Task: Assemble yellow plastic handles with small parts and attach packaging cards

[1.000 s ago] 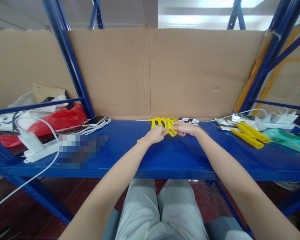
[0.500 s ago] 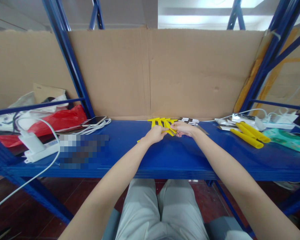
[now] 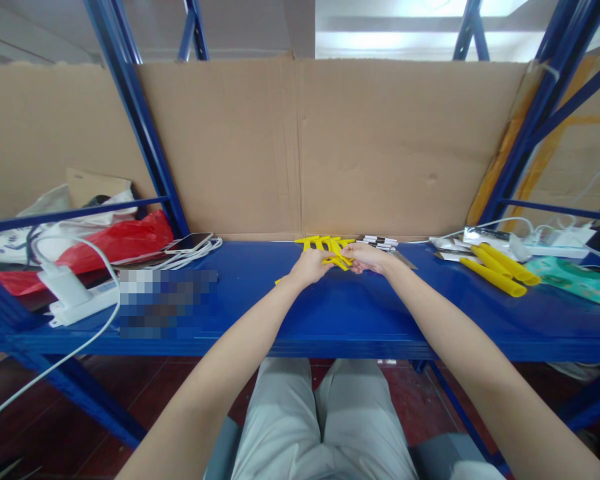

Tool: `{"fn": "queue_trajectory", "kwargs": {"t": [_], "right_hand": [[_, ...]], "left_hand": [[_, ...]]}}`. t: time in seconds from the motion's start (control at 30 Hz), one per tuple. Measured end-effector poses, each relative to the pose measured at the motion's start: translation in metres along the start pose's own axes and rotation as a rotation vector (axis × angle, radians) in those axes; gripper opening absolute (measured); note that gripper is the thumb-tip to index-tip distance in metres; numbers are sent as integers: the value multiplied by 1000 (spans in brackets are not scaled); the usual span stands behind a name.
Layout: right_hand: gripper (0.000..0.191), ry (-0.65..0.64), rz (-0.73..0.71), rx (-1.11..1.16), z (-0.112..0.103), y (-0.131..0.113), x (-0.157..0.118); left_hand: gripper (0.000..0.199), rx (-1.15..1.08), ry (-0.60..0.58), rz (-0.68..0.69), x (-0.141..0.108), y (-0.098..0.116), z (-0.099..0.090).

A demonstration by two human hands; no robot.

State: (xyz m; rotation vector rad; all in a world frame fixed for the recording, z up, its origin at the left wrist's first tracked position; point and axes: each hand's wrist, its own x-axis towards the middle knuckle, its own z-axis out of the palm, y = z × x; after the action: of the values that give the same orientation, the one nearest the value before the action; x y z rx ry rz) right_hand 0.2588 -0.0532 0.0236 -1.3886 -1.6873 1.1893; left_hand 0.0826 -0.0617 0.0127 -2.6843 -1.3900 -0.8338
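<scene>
Close together over the blue shelf, both my hands are closed on a small yellow plastic piece. My left hand pinches its left side between thumb and fingers. The fingers of my right hand are curled round its right end. The piece's exact kind is too small to make out. Just behind the hands lies a row of several yellow T-shaped pieces, partly hidden by them. Under my left wrist, a yellow tip shows on the shelf.
Black-and-white strips and a flat grey piece lie behind my right hand. Yellow tubes and a green packet are at right. At left are a white power strip, cables and a red bag. Cardboard walls the back.
The yellow piece between my hands has turned slightly, and my fingers have shifted a little. My arms and the things around them stay in place.
</scene>
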Motion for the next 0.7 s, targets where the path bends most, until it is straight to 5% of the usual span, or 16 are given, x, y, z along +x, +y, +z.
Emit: {"fn": "queue_trajectory", "kwargs": {"t": [0.7], "right_hand": [[18,60,-13,-29,2,-10,-10]], "left_hand": [[42,7,45,-2,-3,0,2]]}}
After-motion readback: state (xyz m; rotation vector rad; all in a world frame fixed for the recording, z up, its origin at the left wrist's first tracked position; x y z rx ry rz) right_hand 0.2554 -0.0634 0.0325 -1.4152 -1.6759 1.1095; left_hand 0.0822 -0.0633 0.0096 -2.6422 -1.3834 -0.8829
